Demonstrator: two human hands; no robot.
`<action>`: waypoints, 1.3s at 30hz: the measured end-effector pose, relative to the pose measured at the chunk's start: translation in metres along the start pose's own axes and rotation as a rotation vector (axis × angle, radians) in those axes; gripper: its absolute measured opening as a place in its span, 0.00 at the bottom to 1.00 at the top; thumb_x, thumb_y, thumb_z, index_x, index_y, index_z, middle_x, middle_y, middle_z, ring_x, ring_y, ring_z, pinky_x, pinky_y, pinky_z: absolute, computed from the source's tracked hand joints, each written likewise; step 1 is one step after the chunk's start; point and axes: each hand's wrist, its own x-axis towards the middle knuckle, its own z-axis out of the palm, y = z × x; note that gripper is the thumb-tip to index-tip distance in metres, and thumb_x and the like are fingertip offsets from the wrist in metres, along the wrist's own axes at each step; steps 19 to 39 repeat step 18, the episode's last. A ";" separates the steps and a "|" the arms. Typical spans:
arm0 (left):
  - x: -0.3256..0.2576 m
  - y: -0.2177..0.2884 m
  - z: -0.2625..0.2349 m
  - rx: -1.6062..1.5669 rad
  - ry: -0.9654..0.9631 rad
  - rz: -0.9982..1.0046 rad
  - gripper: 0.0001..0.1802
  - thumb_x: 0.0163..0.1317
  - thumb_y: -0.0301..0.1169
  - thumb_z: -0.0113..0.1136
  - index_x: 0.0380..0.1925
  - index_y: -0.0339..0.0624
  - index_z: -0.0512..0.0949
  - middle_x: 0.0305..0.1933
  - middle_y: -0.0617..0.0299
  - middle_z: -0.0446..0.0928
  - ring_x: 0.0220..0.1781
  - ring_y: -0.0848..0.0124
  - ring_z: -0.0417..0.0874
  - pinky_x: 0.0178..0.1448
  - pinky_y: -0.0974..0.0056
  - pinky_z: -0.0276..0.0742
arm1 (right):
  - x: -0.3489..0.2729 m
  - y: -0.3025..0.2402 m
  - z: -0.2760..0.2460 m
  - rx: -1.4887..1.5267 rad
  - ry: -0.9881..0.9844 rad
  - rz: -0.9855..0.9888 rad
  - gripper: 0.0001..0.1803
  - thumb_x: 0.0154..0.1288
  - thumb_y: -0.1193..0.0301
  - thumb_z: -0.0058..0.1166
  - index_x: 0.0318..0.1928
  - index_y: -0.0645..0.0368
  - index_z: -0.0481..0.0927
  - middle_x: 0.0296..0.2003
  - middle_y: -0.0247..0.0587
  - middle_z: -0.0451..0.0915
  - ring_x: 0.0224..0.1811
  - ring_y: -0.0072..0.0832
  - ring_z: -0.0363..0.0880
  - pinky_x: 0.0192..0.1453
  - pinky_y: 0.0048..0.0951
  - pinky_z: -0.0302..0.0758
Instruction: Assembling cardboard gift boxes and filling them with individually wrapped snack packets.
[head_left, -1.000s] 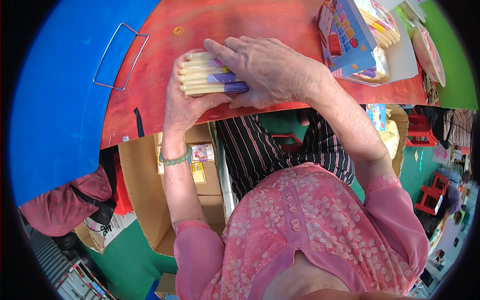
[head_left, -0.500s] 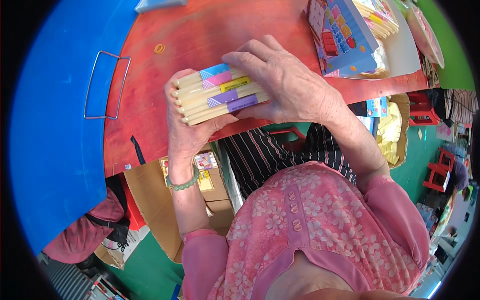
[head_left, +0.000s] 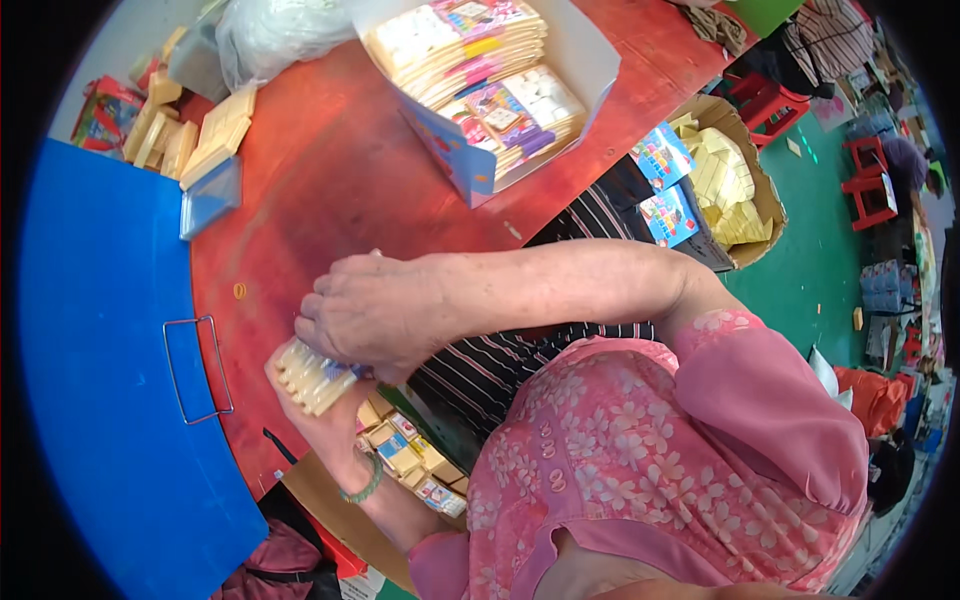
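A small stack of flat cream-coloured packs in clear wrap [head_left: 314,379] is held over the table's near edge. My left hand [head_left: 337,432], with a green bead bracelet at its wrist, wraps it from below. My right hand [head_left: 372,308] lies across its upper side, fingers curled over it and hiding much of it. Beneath my left forearm, a brown cardboard box [head_left: 332,497] holds several similar packs [head_left: 402,452]. Beyond my hands stands an open blue and white display box [head_left: 437,150] filled with stacked packs [head_left: 465,50] with coloured bands.
On the red table [head_left: 290,180] lies a small yellow rubber band [head_left: 239,291]. A blue panel [head_left: 110,350] with a wire handle [head_left: 172,372] borders it at left. Loose cream stacks [head_left: 218,135] and a clear plastic bag [head_left: 285,40] are at the back. At right, a carton [head_left: 765,190] holds yellow sheets.
Both hands have moved left and nearer with the stack, which is now tilted and more covered by my right hand. The view has shifted, showing more of the display box and the lower carton's packs.
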 end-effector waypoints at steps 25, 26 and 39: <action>0.084 0.036 0.123 0.474 0.000 0.869 0.33 0.53 0.40 0.69 0.59 0.41 0.71 0.67 0.46 0.63 0.67 0.45 0.65 0.66 0.49 0.65 | -0.055 0.065 -0.190 0.783 0.003 0.429 0.33 0.48 0.71 0.72 0.55 0.70 0.73 0.46 0.41 0.82 0.47 0.24 0.79 0.53 0.25 0.73; 0.084 0.036 0.123 0.474 0.000 0.869 0.33 0.53 0.40 0.69 0.59 0.41 0.71 0.67 0.46 0.63 0.67 0.45 0.65 0.66 0.49 0.65 | -0.055 0.065 -0.190 0.783 0.003 0.429 0.33 0.48 0.71 0.72 0.55 0.70 0.73 0.46 0.41 0.82 0.47 0.24 0.79 0.53 0.25 0.73; 0.084 0.036 0.123 0.474 0.000 0.869 0.33 0.53 0.40 0.69 0.59 0.41 0.71 0.67 0.46 0.63 0.67 0.45 0.65 0.66 0.49 0.65 | -0.055 0.065 -0.190 0.783 0.003 0.429 0.33 0.48 0.71 0.72 0.55 0.70 0.73 0.46 0.41 0.82 0.47 0.24 0.79 0.53 0.25 0.73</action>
